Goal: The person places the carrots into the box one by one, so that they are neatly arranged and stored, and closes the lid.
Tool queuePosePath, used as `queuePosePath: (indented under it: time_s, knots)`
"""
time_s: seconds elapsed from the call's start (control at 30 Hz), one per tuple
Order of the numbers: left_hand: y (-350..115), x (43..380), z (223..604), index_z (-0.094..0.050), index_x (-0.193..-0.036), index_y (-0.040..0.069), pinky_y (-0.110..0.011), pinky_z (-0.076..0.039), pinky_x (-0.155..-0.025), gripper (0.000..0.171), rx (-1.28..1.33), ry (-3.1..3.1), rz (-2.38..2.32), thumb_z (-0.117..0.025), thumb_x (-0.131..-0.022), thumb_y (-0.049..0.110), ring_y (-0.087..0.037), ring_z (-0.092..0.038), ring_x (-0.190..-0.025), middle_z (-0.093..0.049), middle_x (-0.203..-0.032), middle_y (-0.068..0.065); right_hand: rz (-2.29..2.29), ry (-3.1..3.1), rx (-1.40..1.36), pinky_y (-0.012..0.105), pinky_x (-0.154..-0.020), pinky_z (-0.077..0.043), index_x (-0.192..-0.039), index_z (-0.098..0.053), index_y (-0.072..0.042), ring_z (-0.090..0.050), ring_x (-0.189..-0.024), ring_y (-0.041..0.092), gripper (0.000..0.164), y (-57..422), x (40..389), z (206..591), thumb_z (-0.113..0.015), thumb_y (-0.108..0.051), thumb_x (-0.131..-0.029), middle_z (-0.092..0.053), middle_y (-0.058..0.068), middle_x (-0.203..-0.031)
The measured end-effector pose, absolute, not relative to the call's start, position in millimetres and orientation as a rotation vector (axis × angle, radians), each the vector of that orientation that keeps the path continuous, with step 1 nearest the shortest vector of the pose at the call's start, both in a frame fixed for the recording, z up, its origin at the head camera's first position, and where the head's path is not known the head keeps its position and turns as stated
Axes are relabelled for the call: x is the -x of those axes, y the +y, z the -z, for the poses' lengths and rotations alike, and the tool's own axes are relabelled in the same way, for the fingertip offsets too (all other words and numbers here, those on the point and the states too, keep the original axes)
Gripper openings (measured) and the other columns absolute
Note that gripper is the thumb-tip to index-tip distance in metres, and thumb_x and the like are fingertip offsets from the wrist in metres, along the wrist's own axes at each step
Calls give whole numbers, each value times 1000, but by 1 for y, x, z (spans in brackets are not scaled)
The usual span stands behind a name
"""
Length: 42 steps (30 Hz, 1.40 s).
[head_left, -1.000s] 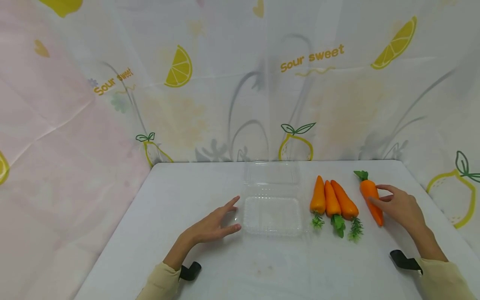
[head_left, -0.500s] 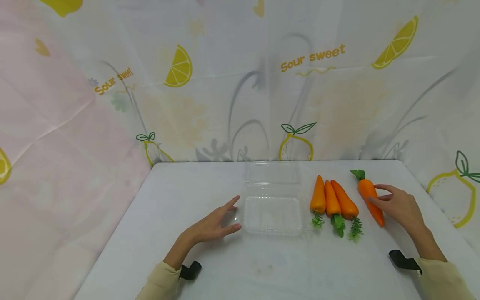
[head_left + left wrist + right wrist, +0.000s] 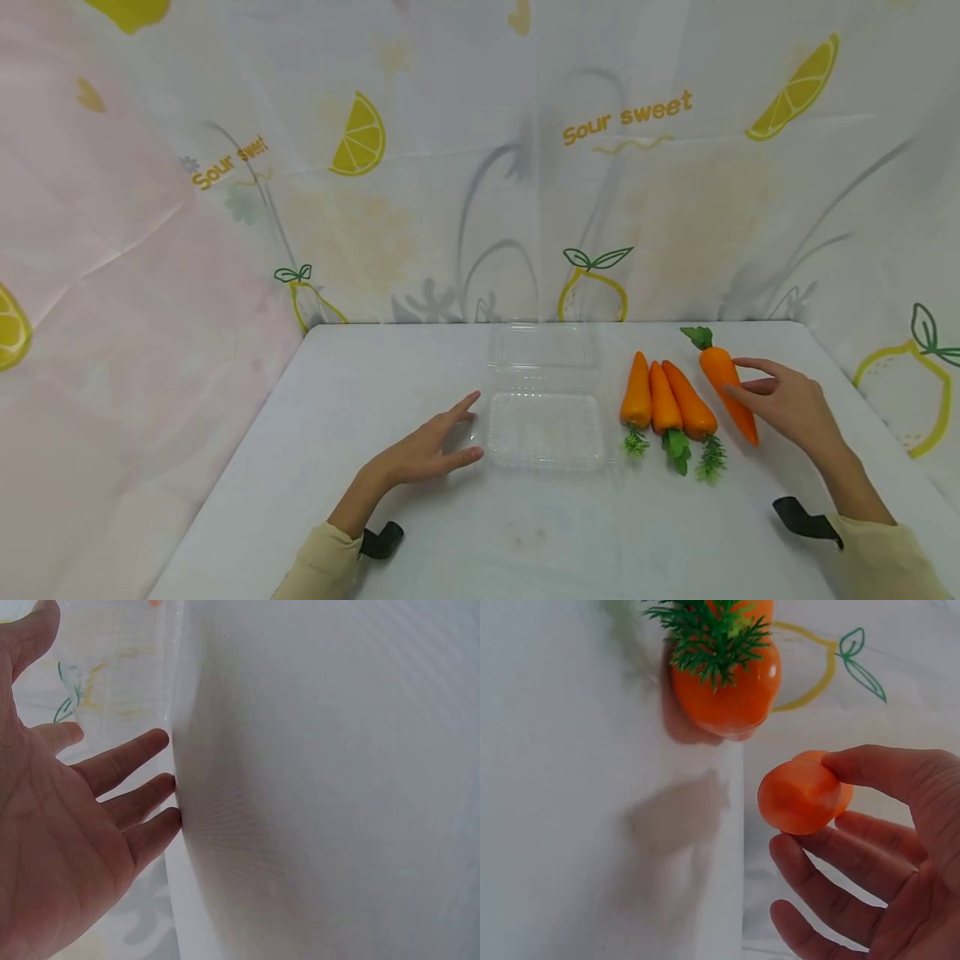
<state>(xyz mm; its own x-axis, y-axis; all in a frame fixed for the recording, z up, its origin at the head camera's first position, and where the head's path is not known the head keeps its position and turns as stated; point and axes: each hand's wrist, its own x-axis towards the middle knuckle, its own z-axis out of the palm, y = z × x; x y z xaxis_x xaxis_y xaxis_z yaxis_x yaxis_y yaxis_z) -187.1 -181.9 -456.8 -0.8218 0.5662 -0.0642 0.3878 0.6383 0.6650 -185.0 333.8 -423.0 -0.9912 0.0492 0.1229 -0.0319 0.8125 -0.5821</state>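
My right hand [image 3: 795, 408] pinches an orange carrot [image 3: 722, 375] between thumb and fingers, its green leafy top pointing away and left. In the right wrist view this carrot [image 3: 796, 799] is seen tip-on, raised off the table with its shadow below. Three more carrots [image 3: 663, 398] lie side by side to its left, leaves toward me. Left of them sits an opened clear plastic container [image 3: 546, 429] with nothing inside, its lid [image 3: 543, 344] folded back. My left hand [image 3: 423, 450] rests beside the container's left side, fingers spread and holding nothing; the left wrist view shows its open palm [image 3: 60, 832].
Everything stands on a white table [image 3: 360, 367]. A pale cloth [image 3: 442, 208] printed with lemons hangs behind the table and along both sides. Black wrist straps [image 3: 382, 542] show at both sleeves.
My right hand has lifted the carrot and moved it slightly left and away, toward the other three. The carrot has turned a little, its leaves swinging left. My left hand has stayed put.
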Motion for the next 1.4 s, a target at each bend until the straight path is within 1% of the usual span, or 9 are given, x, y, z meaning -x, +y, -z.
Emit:
queuePosePath:
  time_s: [0.1,0.3,0.53,0.7,0.9,0.97,1.23,1.4]
  knots:
    - [-182,188,458,-14,-160,26,-55,-29,-112,86,-774,2595,-959,-59,-93,57,-26,-32,-142,-45,-149,-6,-958,-2853,-7,57,-72,-52,-133,-55,5,-62,-97,50,63,327,184,419,-69,-41,-93,-69,29,-101]
    - [-182,187,457,-14,-160,25,-53,-28,-112,88,-776,2595,-953,-59,-92,59,-25,-31,-143,-45,-149,-5,-1013,-2833,-64,59,-74,-51,-134,-55,3,-63,-98,49,61,314,182,411,-69,-39,-93,-69,28,-103]
    - [-181,187,457,-14,-160,28,-53,-28,-112,86,-774,2600,-952,-58,-93,59,-24,-31,-143,-45,-149,-5,-1066,-2845,-128,60,-78,-53,-137,-54,0,-64,-100,47,59,301,185,407,-69,-38,-93,-68,28,-107]
    - [-181,187,456,-14,-160,27,-53,-28,-112,86,-776,2596,-956,-58,-93,58,-25,-31,-143,-46,-149,-5,-1077,-2852,-180,58,-80,-53,-137,-55,0,-65,-99,44,58,293,188,406,-70,-35,-93,-69,27,-107]
    - [-181,186,456,-13,-159,31,-53,-29,-112,85,-767,2597,-950,-58,-93,58,-24,-31,-143,-45,-149,-5,-1124,-2839,-227,56,-81,-53,-136,-57,-3,-66,-99,41,58,282,187,401,-72,-37,-91,-69,24,-107]
    - [-181,186,455,-13,-159,31,-53,-29,-112,85,-766,2596,-953,-59,-93,58,-24,-31,-143,-45,-149,-5,-1124,-2841,-242,55,-80,-54,-135,-58,-4,-67,-99,40,57,277,187,400,-72,-37,-91,-70,23,-107]
    - [-181,186,455,-13,-159,32,-52,-29,-112,85,-761,2598,-954,-59,-93,58,-23,-31,-142,-46,-148,-4,-1168,-2829,-338,45,-75,-57,-132,-61,-6,-69,-95,35,52,258,189,396,-74,-33,-90,-70,20,-107]
    - [-181,186,455,-14,-160,29,-52,-29,-112,85,-765,2601,-948,-58,-93,57,-24,-32,-142,-46,-148,-5,-1197,-2830,-399,45,-76,-57,-132,-62,-7,-68,-97,33,52,246,191,396,-75,-34,-89,-69,20,-112]
